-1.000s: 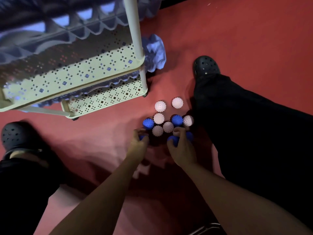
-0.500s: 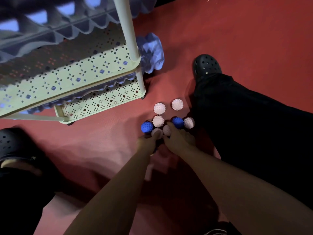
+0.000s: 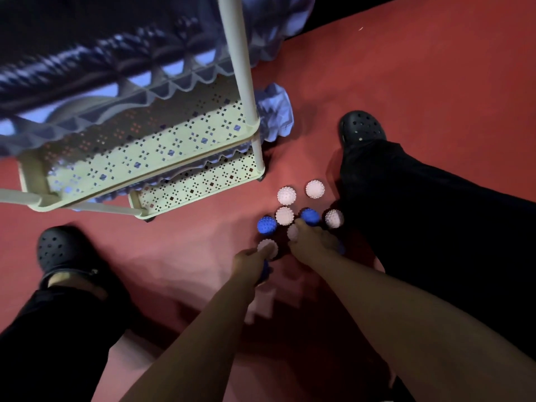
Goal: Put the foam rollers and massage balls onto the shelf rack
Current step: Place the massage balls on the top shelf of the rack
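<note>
balls (image 3: 286,195) on floor (image 3: 406,82), right of rack (image 3: 162,158)

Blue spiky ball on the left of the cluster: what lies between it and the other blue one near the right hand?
In the head view, one white spiky ball sits between the left blue ball and the right blue ball.

Blue ball (image 3: 341,247) mostly hidden under right hand (image 3: 311,242).

Gym corner (likely): red mat floor (image 3: 406,82), foam rollers (image 3: 275,114), shelf rack (image 3: 240,82).
</note>
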The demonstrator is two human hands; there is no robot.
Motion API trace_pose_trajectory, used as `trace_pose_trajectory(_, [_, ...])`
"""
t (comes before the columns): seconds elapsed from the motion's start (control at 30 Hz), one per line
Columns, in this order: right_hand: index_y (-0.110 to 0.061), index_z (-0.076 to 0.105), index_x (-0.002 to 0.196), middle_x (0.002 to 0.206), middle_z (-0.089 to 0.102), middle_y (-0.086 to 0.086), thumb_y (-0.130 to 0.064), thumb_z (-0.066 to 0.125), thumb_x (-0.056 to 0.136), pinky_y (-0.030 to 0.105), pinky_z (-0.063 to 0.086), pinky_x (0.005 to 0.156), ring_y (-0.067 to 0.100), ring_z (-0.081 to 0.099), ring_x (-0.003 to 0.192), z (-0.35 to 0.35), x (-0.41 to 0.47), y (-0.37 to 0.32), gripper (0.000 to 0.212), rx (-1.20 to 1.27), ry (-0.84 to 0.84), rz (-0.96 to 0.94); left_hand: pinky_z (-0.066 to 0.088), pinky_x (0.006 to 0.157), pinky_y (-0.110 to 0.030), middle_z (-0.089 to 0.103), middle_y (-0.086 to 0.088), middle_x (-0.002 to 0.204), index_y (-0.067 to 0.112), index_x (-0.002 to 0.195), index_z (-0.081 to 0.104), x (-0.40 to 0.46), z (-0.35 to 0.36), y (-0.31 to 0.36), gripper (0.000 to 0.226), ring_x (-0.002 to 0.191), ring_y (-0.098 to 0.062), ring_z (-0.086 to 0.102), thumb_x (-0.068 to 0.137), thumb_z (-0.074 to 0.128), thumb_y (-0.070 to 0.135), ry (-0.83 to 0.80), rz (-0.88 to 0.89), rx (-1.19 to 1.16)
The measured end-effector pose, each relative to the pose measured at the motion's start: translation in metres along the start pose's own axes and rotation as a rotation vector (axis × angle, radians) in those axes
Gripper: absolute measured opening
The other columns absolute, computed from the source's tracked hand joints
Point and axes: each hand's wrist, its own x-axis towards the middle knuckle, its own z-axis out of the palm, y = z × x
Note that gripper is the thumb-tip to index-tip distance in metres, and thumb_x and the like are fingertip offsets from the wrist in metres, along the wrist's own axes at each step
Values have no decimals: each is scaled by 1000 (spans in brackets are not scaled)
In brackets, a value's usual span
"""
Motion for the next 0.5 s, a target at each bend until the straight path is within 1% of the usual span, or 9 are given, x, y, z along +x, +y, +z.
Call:
trace_pose_trajectory(0.07, [-30, 41, 143, 137, 59, 14, -41, 53, 97, 41, 45, 94, 36, 58, 124, 5, 3, -6, 48, -23, 39, 9, 53, 51, -25, 69, -11, 91, 12, 113, 66, 1, -5, 0, 35, 62, -24, 65, 86, 80, 28, -18, 12, -17])
trace_pose_trajectory(0.17, [-33, 39, 146, 138, 56, 18, -51, 47, 98, 44, 45, 97, 40, 54, 125, 12, 5, -8, 52, 58, 25, 23, 55, 60, -27, 72, -6, 100, 20, 115, 69, -5, -11, 0, 30, 74, -24, 66, 89, 77, 32, -58, 25, -65])
trace_pose_trajectory(0.2, [-36, 42, 141, 133, 55, 19, -55, 47, 96, 44, 46, 95, 40, 56, 120, 14, 4, -6, 49, 123, 2, 7, 55, 62, -28, 72, -5, 102, 22, 114, 71, -7, -13, 0, 28, 78, -23, 65, 89, 76, 34, -82, 13, -95])
trace_pose_trajectory(0.27, [-36, 48, 121, 117, 56, 12, -59, 49, 95, 39, 49, 88, 33, 61, 102, 17, -6, -4, 35, 332, -66, -78, 56, 67, -30, 72, 1, 102, 24, 113, 72, -19, -16, 4, 26, 82, -20, 63, 91, 73, 38, -135, -32, -158])
trace_pose_trajectory(0.3, [-34, 50, 116, 111, 60, 7, -57, 53, 96, 35, 50, 87, 28, 62, 97, 15, -13, -4, 30, 433, -86, -145, 54, 69, -31, 72, 3, 97, 24, 111, 71, -28, -17, 8, 25, 82, -18, 61, 92, 71, 39, -160, -54, -192])
trace_pose_trajectory(0.33, [-30, 53, 117, 109, 63, 4, -51, 58, 97, 32, 49, 89, 24, 64, 99, 12, -20, -5, 29, 505, -95, -191, 51, 68, -30, 71, 4, 91, 23, 110, 70, -35, -18, 11, 23, 79, -17, 59, 95, 67, 40, -177, -66, -218])
trace_pose_trajectory(0.4, [-22, 56, 128, 117, 66, 2, -46, 59, 99, 27, 45, 97, 21, 62, 111, 0, -37, -7, 37, 608, -86, -232, 44, 63, -27, 68, 5, 76, 22, 103, 68, -59, -22, 20, 21, 68, -14, 56, 99, 58, 40, -211, -63, -272])
trace_pose_trajectory(0.43, [-25, 55, 131, 122, 67, 2, -51, 58, 99, 29, 46, 96, 22, 62, 114, -10, -50, -11, 42, 666, -86, -223, 41, 60, -26, 66, 5, 71, 22, 98, 67, -73, -26, 25, 23, 62, -12, 54, 101, 54, 41, -236, -52, -301])
trace_pose_trajectory(0.5, [-35, 52, 128, 123, 67, 2, -61, 54, 97, 30, 51, 76, 23, 67, 105, -33, -81, -18, 40, 854, -139, -155, 41, 53, -25, 62, 3, 68, 22, 92, 68, -105, -35, 35, 30, 54, -11, 51, 101, 51, 45, -311, -13, -363])
